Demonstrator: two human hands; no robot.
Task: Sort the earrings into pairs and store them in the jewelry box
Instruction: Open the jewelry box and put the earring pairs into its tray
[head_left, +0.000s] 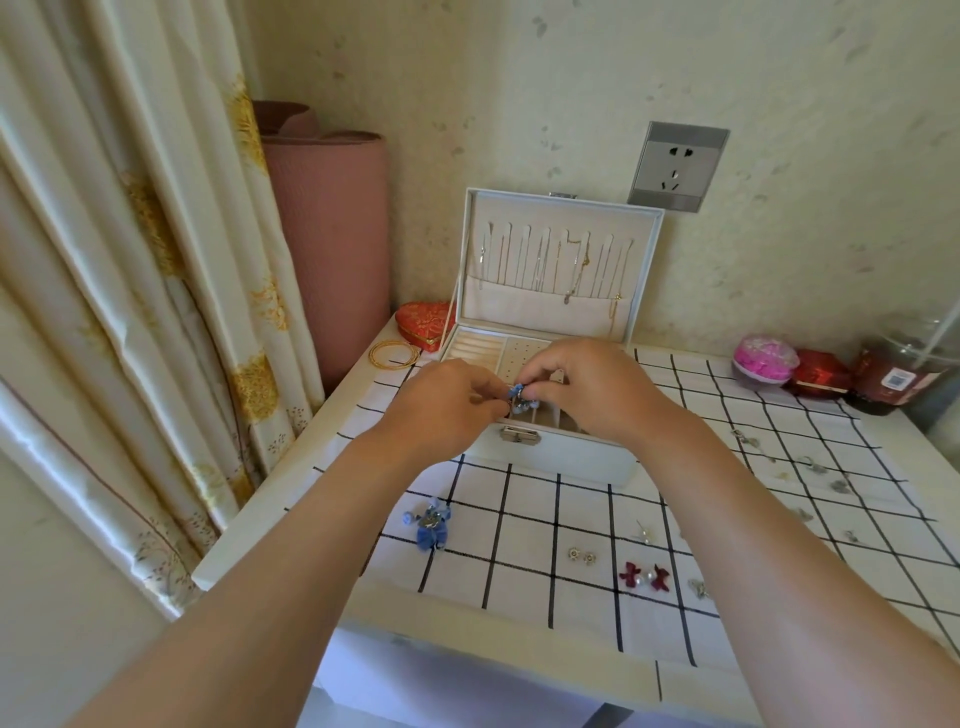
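A white jewelry box (561, 457) stands open at the back of the table, with necklaces hanging in its raised lid (561, 260). Over its compartments my left hand (447, 405) and my right hand (592, 384) meet, both pinching a blue earring (519, 397) with dangling beads. A matching blue earring (428, 525) lies on the checked cloth in front of the box. To its right lie two small silver studs (581, 556), a dark red bow pair (644, 576) and several small silvery earrings (810, 467).
A gold bangle (394, 354) and a red heart-shaped box (423, 319) sit left of the jewelry box. A pink pot (763, 361), a red box (823, 374) and a dark jar (893, 379) stand at the back right. Curtain and a pink rolled mat (332, 249) are at the left.
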